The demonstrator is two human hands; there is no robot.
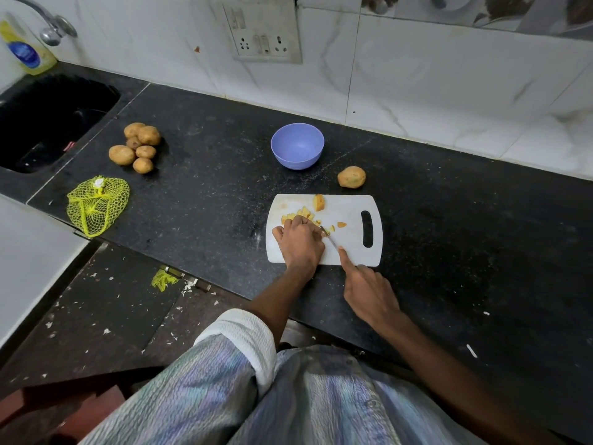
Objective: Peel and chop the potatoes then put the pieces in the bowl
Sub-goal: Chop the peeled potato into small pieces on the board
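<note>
1. Right now chopping: potato pieces (303, 214) lie mid-frame on the white cutting board (349, 252), one bigger chunk (319, 202) at the board's top edge, probably waiting its turn.
2. Left hand (300, 240) is curled down over the piece being cut, pinning it so it won't slide.
3. Right hand (369, 289) grips the knife (329, 237), forefinger laid along the spine, likely for control; blade sits just beside the left fingers.
4. Purple bowl (297, 146) above the board, looks empty, close enough for an easy transfer.
5. One whole potato (351, 177) upper right of the board, likely next.
6. Spare potatoes (136, 149) piled upper left on the black table (208, 187); yellow net bag (96, 205) below them.
</note>
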